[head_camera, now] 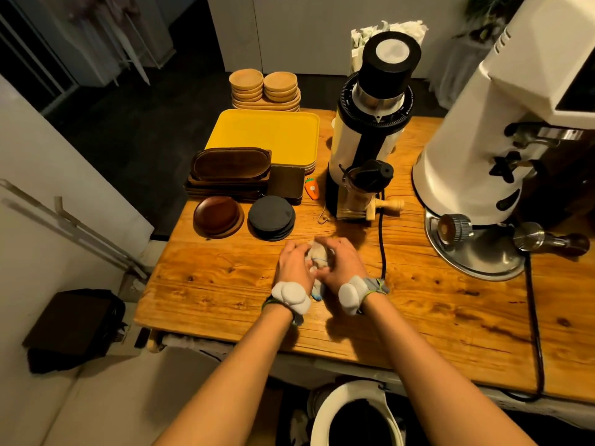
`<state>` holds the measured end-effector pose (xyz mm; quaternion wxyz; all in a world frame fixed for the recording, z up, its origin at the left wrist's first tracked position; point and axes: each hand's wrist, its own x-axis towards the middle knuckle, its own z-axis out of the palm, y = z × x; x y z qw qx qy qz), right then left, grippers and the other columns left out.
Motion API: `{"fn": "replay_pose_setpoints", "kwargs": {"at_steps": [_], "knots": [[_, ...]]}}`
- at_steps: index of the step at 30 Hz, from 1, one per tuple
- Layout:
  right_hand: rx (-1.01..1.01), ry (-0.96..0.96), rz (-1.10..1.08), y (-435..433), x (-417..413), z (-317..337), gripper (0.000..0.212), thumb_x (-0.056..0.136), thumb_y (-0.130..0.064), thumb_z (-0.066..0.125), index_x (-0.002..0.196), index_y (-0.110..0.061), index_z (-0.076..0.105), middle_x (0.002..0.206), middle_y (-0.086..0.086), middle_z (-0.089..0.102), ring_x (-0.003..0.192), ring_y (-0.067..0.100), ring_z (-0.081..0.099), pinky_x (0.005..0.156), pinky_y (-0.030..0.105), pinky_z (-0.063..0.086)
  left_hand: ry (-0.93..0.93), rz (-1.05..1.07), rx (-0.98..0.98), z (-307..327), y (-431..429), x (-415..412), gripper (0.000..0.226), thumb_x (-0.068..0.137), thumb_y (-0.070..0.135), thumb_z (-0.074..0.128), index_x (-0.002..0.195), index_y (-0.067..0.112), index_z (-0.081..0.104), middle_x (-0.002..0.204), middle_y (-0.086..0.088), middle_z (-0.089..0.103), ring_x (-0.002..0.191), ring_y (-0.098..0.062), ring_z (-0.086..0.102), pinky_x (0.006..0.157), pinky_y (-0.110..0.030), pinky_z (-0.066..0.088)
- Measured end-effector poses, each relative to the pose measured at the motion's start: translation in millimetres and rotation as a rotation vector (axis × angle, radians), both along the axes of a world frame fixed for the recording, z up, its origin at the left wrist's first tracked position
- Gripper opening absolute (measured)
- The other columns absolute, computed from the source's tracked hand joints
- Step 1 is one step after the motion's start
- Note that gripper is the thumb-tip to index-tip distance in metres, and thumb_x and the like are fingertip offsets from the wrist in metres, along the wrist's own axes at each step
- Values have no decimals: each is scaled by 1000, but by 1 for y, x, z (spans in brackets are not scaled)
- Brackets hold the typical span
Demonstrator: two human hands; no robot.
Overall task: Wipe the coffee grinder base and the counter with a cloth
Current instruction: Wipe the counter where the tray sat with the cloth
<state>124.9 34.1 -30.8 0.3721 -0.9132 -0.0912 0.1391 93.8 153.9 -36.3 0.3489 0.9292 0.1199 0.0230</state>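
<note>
A pale bunched cloth (317,254) lies on the wooden counter (225,284) in the middle. My left hand (294,265) and my right hand (341,263) close on it from either side, fingers curled over it. Most of the cloth is hidden under my fingers; a corner (317,292) shows between my wrists. The black and white coffee grinder (370,123) stands upright behind my hands, its base (354,210) on the counter with a small wooden-handled tool beside it. A larger white grinder (489,130) on a round steel base (476,255) stands at the right.
Dark round coasters (271,217), a brown wooden plate (217,215), stacked dark trays (230,170), a yellow tray (267,136) and light wooden dishes (264,90) fill the back left. A black cable (382,246) runs past my right hand. A tamper (547,241) lies at the right.
</note>
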Motion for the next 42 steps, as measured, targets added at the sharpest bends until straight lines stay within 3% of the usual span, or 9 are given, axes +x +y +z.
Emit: {"fn": "replay_pose_setpoints", "kwargs": {"at_steps": [7,12,17,20,23,27,31,34,42], "knots": [[56,17,-34,18,50,-3,71,71,-19,79,137,-29,55,133,5,54,123,21,55,94,15,35,-33,-83,141,-3,20,47,32,87,-2,55,117,5,65,118,-14,56,108,-31,55,89,-38,45],[87,19,-21,15,45,0,67,66,-18,85,128,-29,62,129,1,60,115,19,62,98,24,46,-23,-201,274,-6,25,41,33,88,4,54,119,12,62,117,-11,56,106,-31,52,83,-40,46],[18,3,57,15,18,3,64,61,-23,89,120,-24,65,120,4,61,105,21,62,92,31,51,-30,-252,190,0,28,13,27,86,2,58,109,9,70,107,-13,59,99,-28,55,78,-28,42],[14,17,160,16,-12,0,68,56,-24,91,118,-23,63,113,3,58,105,20,57,86,26,45,-56,-230,158,-1,32,-29,30,83,1,60,108,12,71,104,-9,58,97,-26,55,84,-36,48],[15,41,219,18,-40,-1,69,55,-22,91,117,-24,61,111,0,54,102,16,52,83,23,42,-46,-189,114,-2,36,-68,33,84,2,60,112,14,69,110,-5,58,99,-17,53,85,-21,43],[28,49,309,28,-69,-3,69,57,-19,90,117,-27,60,113,-1,51,101,12,51,83,21,40,-24,-120,90,-3,45,-105,31,84,2,60,111,14,68,112,-4,59,102,-21,56,90,-31,48],[50,30,272,35,-74,-10,68,55,-23,90,116,-32,62,113,-4,54,101,13,55,88,30,49,-27,-49,8,-5,48,-115,35,86,-3,59,117,12,65,115,-5,58,100,-15,55,88,-13,41],[73,20,212,45,-64,-12,65,57,-23,90,116,-34,63,109,-6,55,90,9,53,81,26,47,-15,-31,22,-6,56,-101,35,86,-2,59,118,11,64,121,-14,59,109,-27,55,89,-27,42],[131,-79,124,83,-22,-14,66,62,-24,89,124,-31,65,114,-4,61,93,9,56,76,9,42,-24,4,87,-1,90,-43,34,87,-1,59,118,10,64,123,-19,57,112,-35,53,93,-37,44]]}}
